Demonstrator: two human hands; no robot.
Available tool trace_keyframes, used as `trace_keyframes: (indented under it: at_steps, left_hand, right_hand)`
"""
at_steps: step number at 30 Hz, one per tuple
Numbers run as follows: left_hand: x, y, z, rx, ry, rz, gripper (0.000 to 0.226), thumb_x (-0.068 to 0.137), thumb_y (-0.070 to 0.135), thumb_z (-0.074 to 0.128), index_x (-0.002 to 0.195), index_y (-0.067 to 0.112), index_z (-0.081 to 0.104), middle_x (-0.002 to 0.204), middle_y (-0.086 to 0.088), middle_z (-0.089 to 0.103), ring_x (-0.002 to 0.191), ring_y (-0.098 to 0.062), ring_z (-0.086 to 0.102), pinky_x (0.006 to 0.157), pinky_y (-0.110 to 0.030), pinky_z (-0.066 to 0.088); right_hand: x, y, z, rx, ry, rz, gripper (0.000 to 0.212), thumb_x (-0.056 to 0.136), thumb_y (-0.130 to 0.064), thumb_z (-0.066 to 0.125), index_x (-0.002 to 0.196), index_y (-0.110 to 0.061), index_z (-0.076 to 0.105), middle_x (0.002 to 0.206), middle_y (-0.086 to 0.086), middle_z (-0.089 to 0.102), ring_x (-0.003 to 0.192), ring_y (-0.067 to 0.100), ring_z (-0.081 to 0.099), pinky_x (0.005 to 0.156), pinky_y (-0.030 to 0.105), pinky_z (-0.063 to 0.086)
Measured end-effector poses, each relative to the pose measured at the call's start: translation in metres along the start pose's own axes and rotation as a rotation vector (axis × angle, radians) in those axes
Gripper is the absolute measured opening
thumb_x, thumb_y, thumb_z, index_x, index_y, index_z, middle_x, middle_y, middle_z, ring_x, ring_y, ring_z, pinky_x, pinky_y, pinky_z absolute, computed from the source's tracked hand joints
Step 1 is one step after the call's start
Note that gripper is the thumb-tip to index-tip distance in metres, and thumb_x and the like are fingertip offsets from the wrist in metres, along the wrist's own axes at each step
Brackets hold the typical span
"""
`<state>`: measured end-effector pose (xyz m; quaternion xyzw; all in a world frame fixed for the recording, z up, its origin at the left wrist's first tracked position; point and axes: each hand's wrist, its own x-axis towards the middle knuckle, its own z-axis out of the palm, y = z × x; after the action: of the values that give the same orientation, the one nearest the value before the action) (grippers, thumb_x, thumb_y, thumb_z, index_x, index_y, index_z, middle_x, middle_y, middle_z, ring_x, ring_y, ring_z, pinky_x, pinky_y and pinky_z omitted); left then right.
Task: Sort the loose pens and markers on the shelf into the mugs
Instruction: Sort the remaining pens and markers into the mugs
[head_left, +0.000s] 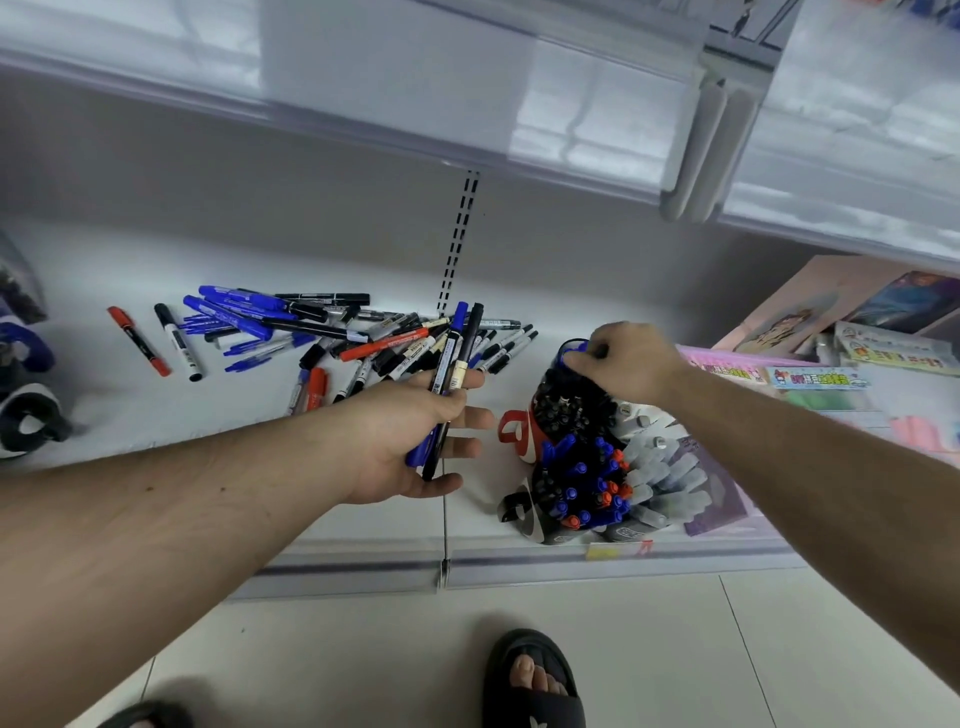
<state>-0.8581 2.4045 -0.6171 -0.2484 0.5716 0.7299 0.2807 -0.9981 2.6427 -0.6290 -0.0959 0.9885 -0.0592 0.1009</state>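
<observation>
My left hand (410, 436) grips a bundle of markers (454, 364) above the shelf (130, 410). My right hand (631, 361) pinches a blue marker (574, 353) at the rear mug (566, 395); loose pens (332, 332) lie left

white shelf (130, 415) has a messy pile of pens (363, 338) on the left, stuffed mugs (566, 447) mid-right, stationery packs (810, 374) far right
</observation>
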Motion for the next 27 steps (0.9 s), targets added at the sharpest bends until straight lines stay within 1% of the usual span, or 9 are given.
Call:
trace_keyframes:
  at_steps: [2,7,10,13,16,20,24,25,27]
  left_hand:
    - [0.001,0.0,0.001,0.005,0.001,0.003,0.021,0.103,0.023,0.051,0.108,0.032,0.07,0.095,0.002,0.077,0.089,-0.019,0.069,0.089,-0.048,0.054]
    - [0.0,0.001,0.002,0.006,-0.035,0.013,0.021,0.103,0.025,0.051,0.108,0.032,0.07,0.097,0.003,0.077,0.084,-0.018,0.067,0.076,-0.039,0.054]
    - [-0.003,0.001,-0.001,0.025,-0.045,0.015,0.022,0.103,0.024,0.051,0.107,0.032,0.071,0.097,0.002,0.077,0.077,-0.016,0.064,0.072,-0.036,0.05]
    - [-0.007,0.003,-0.006,0.003,-0.096,0.007,0.023,0.102,0.025,0.051,0.108,0.03,0.072,0.098,-0.001,0.076,0.068,-0.015,0.059,0.066,-0.032,0.046]
    - [-0.012,0.004,-0.008,0.012,-0.182,-0.002,0.024,0.101,0.024,0.052,0.107,0.03,0.074,0.086,0.001,0.073,0.064,-0.013,0.054,0.06,-0.029,0.042]
    - [-0.019,0.004,-0.002,-0.044,-0.148,-0.009,0.022,0.102,0.024,0.051,0.101,0.023,0.072,0.071,0.0,0.059,0.06,-0.013,0.047,0.059,-0.028,0.038]
    - [-0.034,0.005,0.012,-0.286,-0.147,-0.023,0.023,0.103,0.028,0.044,0.09,0.018,0.059,0.061,-0.001,0.053,0.057,-0.014,0.046,0.061,-0.031,0.037]
    - [-0.037,0.004,0.016,-0.311,-0.152,-0.022,0.024,0.104,0.029,0.041,0.091,0.019,0.058,0.061,-0.002,0.055,0.057,-0.015,0.048,0.061,-0.031,0.037]
    - [-0.043,0.0,0.021,-0.334,-0.178,-0.038,0.023,0.104,0.031,0.038,0.101,0.018,0.057,0.08,-0.007,0.062,0.065,-0.018,0.055,0.063,-0.032,0.04]
  right_hand:
    - [0.005,-0.007,0.015,-0.031,-0.126,0.006,0.039,0.097,-0.051,0.049,0.072,-0.021,0.055,0.076,-0.004,0.054,0.07,0.01,0.049,0.057,0.027,0.035]
    - [0.017,-0.016,0.041,-0.177,-0.251,-0.025,0.033,0.098,-0.044,0.05,0.085,-0.014,0.056,0.082,0.0,0.055,0.084,0.021,0.054,0.071,0.031,0.042]
    - [0.014,-0.028,0.019,-0.086,-0.119,0.008,0.029,0.093,-0.041,0.058,0.086,-0.013,0.062,0.095,0.002,0.062,0.087,0.02,0.056,0.068,0.028,0.045]
    - [-0.012,-0.056,-0.017,0.291,0.103,0.028,0.025,0.092,-0.036,0.062,0.076,-0.017,0.061,0.077,-0.003,0.059,0.07,0.013,0.054,0.054,0.023,0.036]
    - [-0.057,-0.09,-0.047,0.699,0.186,0.021,0.024,0.09,-0.031,0.068,0.071,-0.019,0.061,0.06,-0.006,0.054,0.055,0.011,0.048,0.054,0.023,0.037]
    - [-0.116,-0.12,-0.061,0.694,0.223,-0.091,0.018,0.087,-0.025,0.071,0.072,-0.02,0.062,0.049,-0.015,0.054,0.044,0.002,0.045,0.048,0.017,0.037]
    - [-0.161,-0.138,-0.048,0.52,0.092,-0.167,0.017,0.083,-0.034,0.075,0.093,-0.026,0.064,0.068,-0.014,0.062,0.055,0.005,0.058,0.055,0.018,0.045]
    - [-0.166,-0.14,-0.043,0.501,0.066,-0.139,0.024,0.082,-0.038,0.075,0.1,-0.027,0.062,0.073,-0.012,0.065,0.059,0.005,0.061,0.058,0.019,0.048]
    - [-0.174,-0.142,-0.034,0.546,0.027,-0.078,0.033,0.083,-0.04,0.074,0.109,-0.028,0.058,0.078,-0.004,0.071,0.066,0.007,0.067,0.064,0.022,0.053]
